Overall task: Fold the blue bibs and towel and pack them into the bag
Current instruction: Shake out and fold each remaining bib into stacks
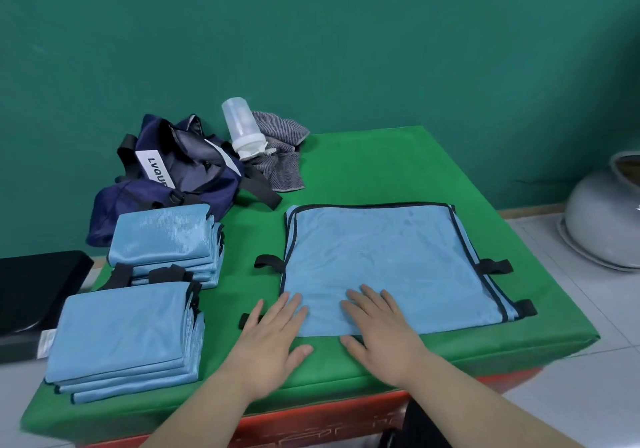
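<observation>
A light blue bib (388,257) with dark trim and black straps lies spread flat on the green table cover (381,170). My left hand (273,336) and my right hand (381,330) press flat on its near edge, fingers straight. Two stacks of folded blue bibs sit at the left: a near stack (121,336) and a far stack (166,243). Behind them the dark navy bag (180,177) with a white label lies slumped. A grey striped towel (280,156) is crumpled at the back.
A translucent plastic bottle (242,129) leans on the towel and bag. A black flat object (34,291) lies off the table's left edge. A grey pot (609,212) stands on the tiled floor at the right. A green wall rises behind.
</observation>
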`<state>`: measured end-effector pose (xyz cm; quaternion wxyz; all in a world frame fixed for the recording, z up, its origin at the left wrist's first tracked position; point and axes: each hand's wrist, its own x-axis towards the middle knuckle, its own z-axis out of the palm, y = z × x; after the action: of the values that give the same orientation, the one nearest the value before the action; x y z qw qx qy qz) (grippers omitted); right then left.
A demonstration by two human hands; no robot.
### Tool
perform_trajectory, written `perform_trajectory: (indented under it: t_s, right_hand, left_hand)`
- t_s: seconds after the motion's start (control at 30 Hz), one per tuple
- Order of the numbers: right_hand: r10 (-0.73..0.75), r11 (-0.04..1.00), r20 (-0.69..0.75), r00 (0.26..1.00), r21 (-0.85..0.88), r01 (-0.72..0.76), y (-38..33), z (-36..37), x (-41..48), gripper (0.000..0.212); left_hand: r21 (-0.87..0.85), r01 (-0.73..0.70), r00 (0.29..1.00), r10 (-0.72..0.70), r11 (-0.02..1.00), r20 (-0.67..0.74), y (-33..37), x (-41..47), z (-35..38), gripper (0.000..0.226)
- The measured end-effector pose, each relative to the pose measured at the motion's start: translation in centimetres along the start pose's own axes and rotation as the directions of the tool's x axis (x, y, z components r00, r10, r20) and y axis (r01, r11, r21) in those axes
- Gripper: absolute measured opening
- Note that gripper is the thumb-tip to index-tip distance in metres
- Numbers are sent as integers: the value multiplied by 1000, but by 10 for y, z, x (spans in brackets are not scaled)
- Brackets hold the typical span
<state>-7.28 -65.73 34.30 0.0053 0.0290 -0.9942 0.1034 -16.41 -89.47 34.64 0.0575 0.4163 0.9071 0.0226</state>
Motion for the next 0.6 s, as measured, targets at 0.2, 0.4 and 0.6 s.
perform_trajectory:
  t_s: [0.2,0.4,0.6]
  right_hand:
    - [43,997,36,998,-67,-41,22,-5,-13,79]
    - [226,970,66,972,-108,-218,77,-29,-43,85]
    - [359,921,72,931,-188,-341,135,-45,-76,83]
  left_hand:
    - [-12,15,999,-15,1000,43,-3,-2,2,73]
    - [-22,25,998,-24,999,61,-1,-2,2,87]
    - [-47,44,998,-42,998,38,-3,-1,6,91]
